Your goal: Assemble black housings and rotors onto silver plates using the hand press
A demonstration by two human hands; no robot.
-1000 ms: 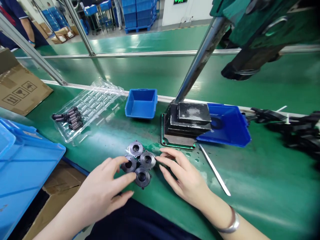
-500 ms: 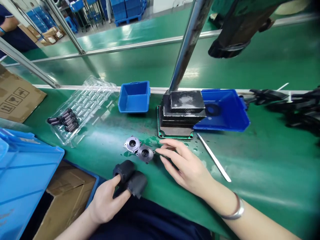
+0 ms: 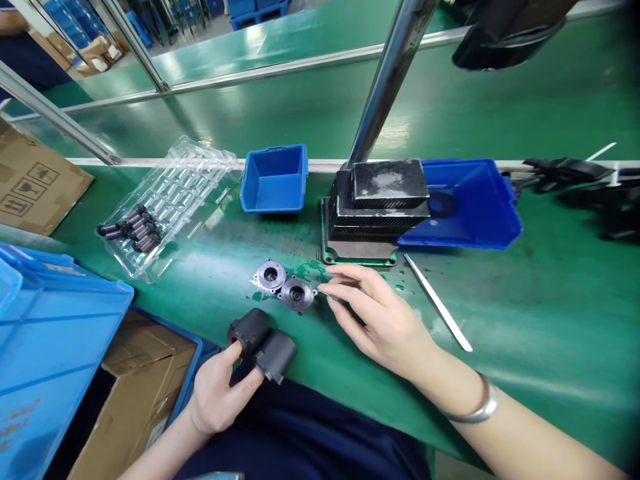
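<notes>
My left hand (image 3: pixel 216 392) sits at the near table edge with its thumb and a finger pushed into two dark cylindrical parts (image 3: pixel 263 345), lifting them off the green mat. Two grey round flanged parts (image 3: pixel 284 285) still lie side by side on the mat. My right hand (image 3: pixel 381 319) rests flat just right of them, fingers stretched out and apart, fingertips almost at the nearer part; it holds nothing. A metal bracelet circles that wrist.
A black block fixture (image 3: pixel 380 207) stands behind the parts under a steel post. Blue bins (image 3: pixel 274 179) (image 3: pixel 465 207) flank it. A clear blister tray (image 3: pixel 165 200) with dark pins lies left, a thin metal rod (image 3: pixel 437 301) right, cardboard boxes (image 3: pixel 135 393) and a blue crate (image 3: pixel 45 360) near left.
My left hand took two of the parts off the cluster and drew them back to the table edge. My right hand stayed beside the two left on the mat.
</notes>
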